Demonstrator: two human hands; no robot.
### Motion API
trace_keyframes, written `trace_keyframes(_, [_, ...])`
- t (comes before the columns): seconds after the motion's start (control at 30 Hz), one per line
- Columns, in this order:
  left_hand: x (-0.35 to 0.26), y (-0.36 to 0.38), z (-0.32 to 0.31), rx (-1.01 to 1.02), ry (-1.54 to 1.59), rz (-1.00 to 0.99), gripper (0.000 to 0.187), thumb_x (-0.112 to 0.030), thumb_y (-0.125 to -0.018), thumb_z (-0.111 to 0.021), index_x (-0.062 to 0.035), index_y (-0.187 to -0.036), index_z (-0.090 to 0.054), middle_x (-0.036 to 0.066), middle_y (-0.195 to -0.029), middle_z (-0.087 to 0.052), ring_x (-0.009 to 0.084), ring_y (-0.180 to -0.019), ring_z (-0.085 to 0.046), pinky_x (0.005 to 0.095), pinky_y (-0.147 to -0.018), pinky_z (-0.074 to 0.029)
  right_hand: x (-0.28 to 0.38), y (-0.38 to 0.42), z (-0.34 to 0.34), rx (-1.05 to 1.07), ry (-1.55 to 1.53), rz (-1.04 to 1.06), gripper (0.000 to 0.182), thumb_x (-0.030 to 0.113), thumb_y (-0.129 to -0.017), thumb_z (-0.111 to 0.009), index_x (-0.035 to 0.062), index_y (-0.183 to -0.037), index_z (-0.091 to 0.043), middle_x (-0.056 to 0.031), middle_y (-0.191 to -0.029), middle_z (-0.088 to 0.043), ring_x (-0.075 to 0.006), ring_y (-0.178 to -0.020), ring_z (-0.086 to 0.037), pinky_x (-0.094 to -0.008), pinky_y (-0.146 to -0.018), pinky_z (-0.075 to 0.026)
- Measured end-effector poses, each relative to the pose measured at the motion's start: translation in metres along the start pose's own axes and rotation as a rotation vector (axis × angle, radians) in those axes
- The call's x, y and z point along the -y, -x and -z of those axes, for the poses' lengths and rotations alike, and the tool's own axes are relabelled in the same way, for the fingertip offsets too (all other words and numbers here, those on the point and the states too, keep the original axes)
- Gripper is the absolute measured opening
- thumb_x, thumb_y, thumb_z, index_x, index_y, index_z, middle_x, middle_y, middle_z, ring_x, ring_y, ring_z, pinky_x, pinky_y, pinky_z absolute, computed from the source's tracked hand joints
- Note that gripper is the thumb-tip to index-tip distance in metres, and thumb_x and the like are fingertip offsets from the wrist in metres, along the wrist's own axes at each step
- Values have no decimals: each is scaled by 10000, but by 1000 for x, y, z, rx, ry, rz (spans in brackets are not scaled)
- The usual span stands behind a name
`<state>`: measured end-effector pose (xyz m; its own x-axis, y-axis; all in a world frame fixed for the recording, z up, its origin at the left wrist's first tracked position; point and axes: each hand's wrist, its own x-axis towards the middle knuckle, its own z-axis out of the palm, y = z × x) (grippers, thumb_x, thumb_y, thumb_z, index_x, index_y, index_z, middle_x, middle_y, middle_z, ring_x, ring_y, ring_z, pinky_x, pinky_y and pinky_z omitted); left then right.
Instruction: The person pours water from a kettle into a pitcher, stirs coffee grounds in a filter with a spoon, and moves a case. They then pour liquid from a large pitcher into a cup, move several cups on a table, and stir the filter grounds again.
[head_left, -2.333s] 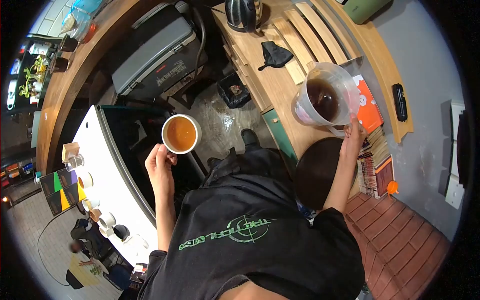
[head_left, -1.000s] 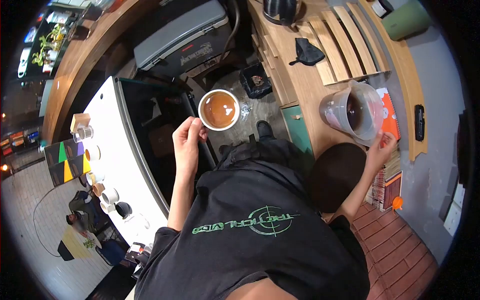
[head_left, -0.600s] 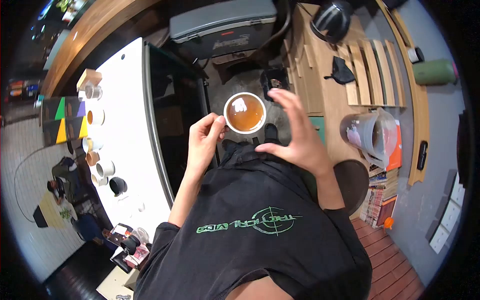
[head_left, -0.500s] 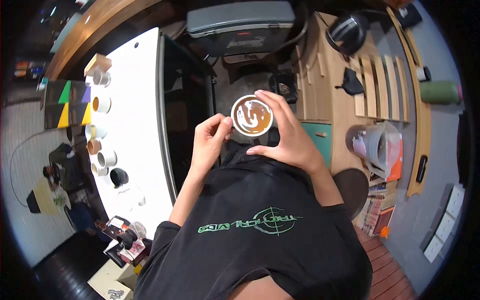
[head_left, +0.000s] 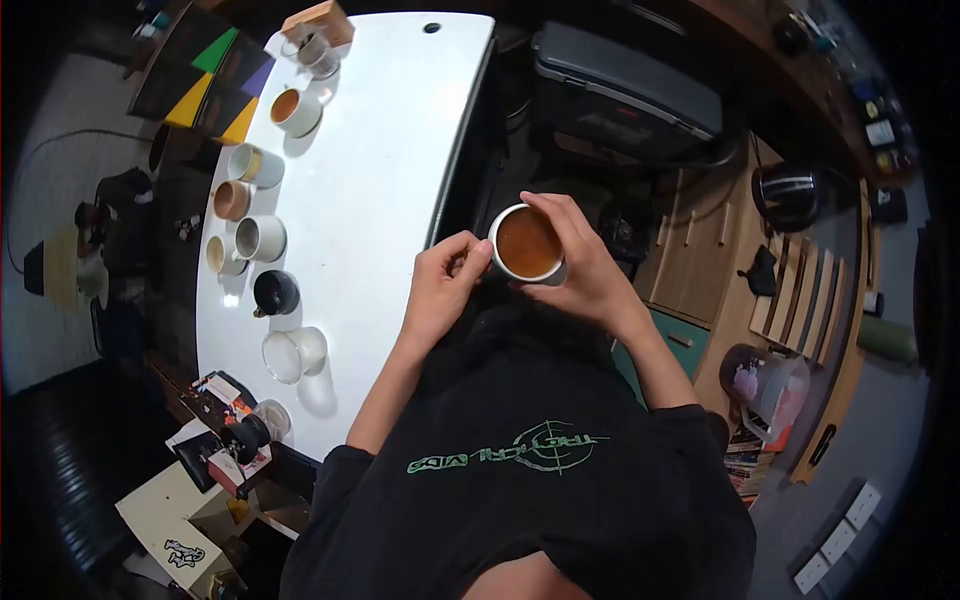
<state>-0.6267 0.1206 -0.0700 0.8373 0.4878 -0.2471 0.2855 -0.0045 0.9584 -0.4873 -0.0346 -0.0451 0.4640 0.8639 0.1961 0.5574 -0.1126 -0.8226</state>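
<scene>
A white-rimmed cup (head_left: 528, 243) holding brown liquid is held between my two hands, in front of my chest. My left hand (head_left: 441, 285) pinches the cup's left side, thumb at the rim, where the handle is hidden by the fingers. Around the cup's right side curves my right hand (head_left: 583, 262), with its fingers on the far rim and its thumb underneath at the near side. The liquid's surface looks evenly brown.
On the left, a white table (head_left: 375, 150) bears several cups, among them a black cup (head_left: 276, 293) and a clear glass (head_left: 318, 55). A grey case (head_left: 625, 90) lies ahead. A kettle (head_left: 787, 195) and a wooden rack (head_left: 800, 295) are at the right.
The view has turned toward the white table, which shows larger. White glare on the liquid is gone. My right thumb has moved in against the cup.
</scene>
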Motion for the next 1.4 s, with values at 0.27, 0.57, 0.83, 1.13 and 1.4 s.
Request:
trace_keyframes(0.27, [4, -13, 44, -246, 54, 12, 277, -222, -962, -646, -2, -799, -610, -12, -587, -524, 36, -520, -481, 220, -487, -349, 21, -73, -28, 160, -7, 7, 801, 3, -644, -817, 45, -1351, -442, -131, -1314, -474, -318, -1225, -531, -381, -1007, -482])
trace_keyframes(0.57, [11, -53, 70, -465, 50, 125, 205, -209, -960, -654, -19, -903, -599, 8, -744, -602, 62, -592, -579, 207, -517, -427, -8, -156, -61, 295, -42, 134, 773, 28, -638, -793, 22, -1323, -435, -164, -1279, -482, -371, -1197, -507, -416, -988, -462])
trace_keyframes(0.83, [66, -78, 123, -680, 187, -47, 276, -230, -958, -655, 42, -985, -619, 91, -1079, -546, 159, -768, -649, 255, -672, -528, -52, -215, -115, 417, -25, 344, 782, 63, -627, -826, 7, -1307, -445, -165, -1265, -499, -377, -1142, -539, -422, -980, -478])
trace_keyframes(1.13, [56, -17, 149, -1129, -663, 76, 358, -214, -867, -727, -7, -1120, -582, 129, -1107, -543, 271, -1025, -530, 392, -892, -447, -68, -247, -159, 490, -47, 349, 747, 40, -643, -810, 3, -1295, -448, -156, -1263, -496, -342, -1175, -538, -389, -1015, -483])
trace_keyframes(1.4, [83, 8, 179, -1224, -912, 464, 907, -370, -767, -797, -59, -1451, -289, 246, -1450, -274, 447, -1350, -296, 570, -1101, -284, -66, -267, -184, 530, -7, 332, 742, 113, -671, -806, 3, -1311, -447, -159, -1271, -495, -337, -1184, -537, -392, -1027, -476])
